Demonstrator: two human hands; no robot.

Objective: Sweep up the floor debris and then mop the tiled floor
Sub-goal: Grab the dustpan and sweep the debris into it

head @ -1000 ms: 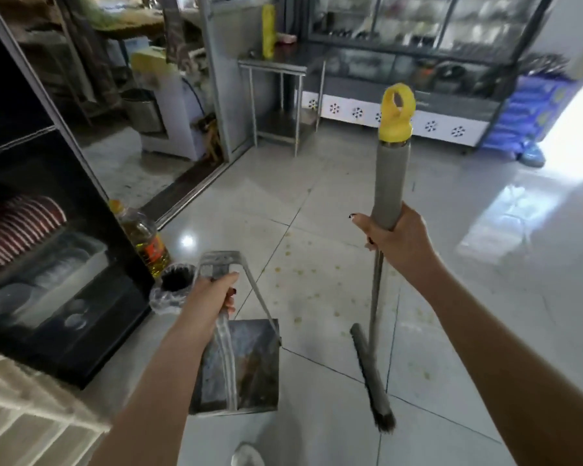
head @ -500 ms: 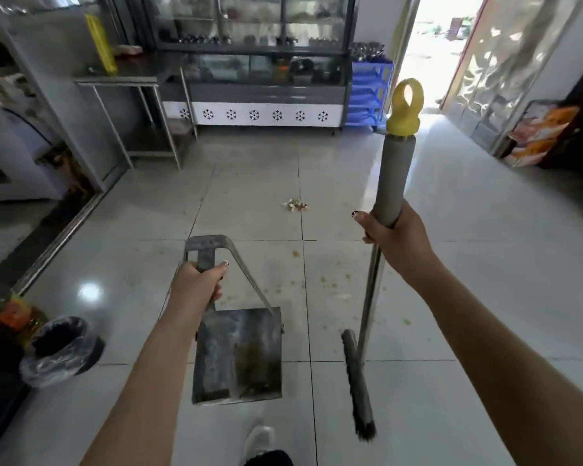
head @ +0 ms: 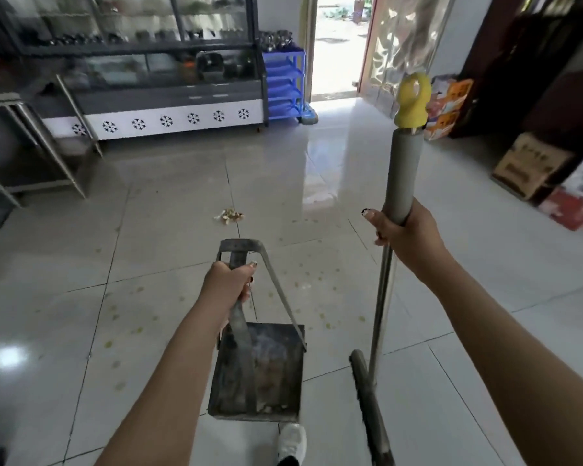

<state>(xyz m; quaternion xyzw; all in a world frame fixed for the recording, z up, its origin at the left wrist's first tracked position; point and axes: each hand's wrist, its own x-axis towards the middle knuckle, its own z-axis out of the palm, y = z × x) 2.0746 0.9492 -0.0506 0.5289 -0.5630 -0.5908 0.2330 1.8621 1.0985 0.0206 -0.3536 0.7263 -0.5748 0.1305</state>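
My left hand (head: pixel 228 282) grips the upright handle of a dark metal dustpan (head: pixel 266 375), which hangs just above the floor in front of me. My right hand (head: pixel 406 235) grips the grey foam sleeve of a broom (head: pixel 398 176) with a yellow loop cap; its black brush head (head: pixel 367 398) sits low at the right of the pan. A small heap of pale debris (head: pixel 229 215) lies on the glossy tiled floor (head: pixel 148 247) ahead. Yellowish specks dot the tiles between the heap and the pan.
A glass display counter (head: pixel 155 95) lines the far wall, a steel table (head: pixel 31 146) stands at the left, and a blue plastic rack (head: pixel 285 85) sits by the open doorway (head: pixel 337 45). Cardboard boxes (head: pixel 525 166) are stacked at the right. My white shoe (head: pixel 292 440) shows below the pan.
The view has swung right, away from the dark cabinet, oil bottle and bin, toward the doorway. The debris heap has come into sight. Both hands keep their holds on dustpan and broom.
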